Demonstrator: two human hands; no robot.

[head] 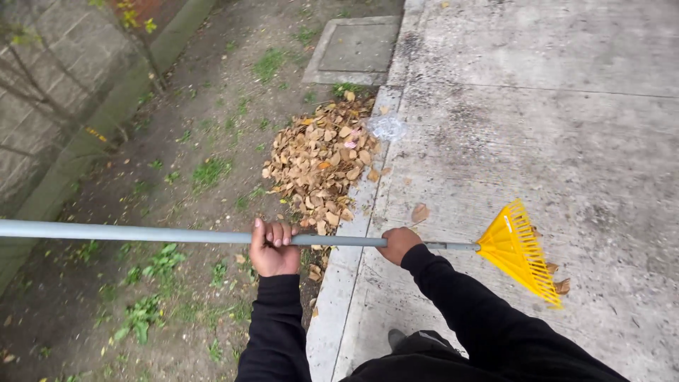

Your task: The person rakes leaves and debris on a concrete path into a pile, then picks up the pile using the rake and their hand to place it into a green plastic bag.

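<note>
Head view: the left hand (272, 247) and right hand (398, 242) each have fingers wrapped around one grey rake handle (141, 233), whose far end is cut off at the left edge. Its yellow rake head (520, 251) rests on the concrete pavement (537, 127), a few leaves half hidden behind it. One leaf pile (322, 163) lies at the kerb.

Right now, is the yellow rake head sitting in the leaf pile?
No, the rake head lies on the concrete pavement, apart from the leaf pile at the kerb edge.
</note>
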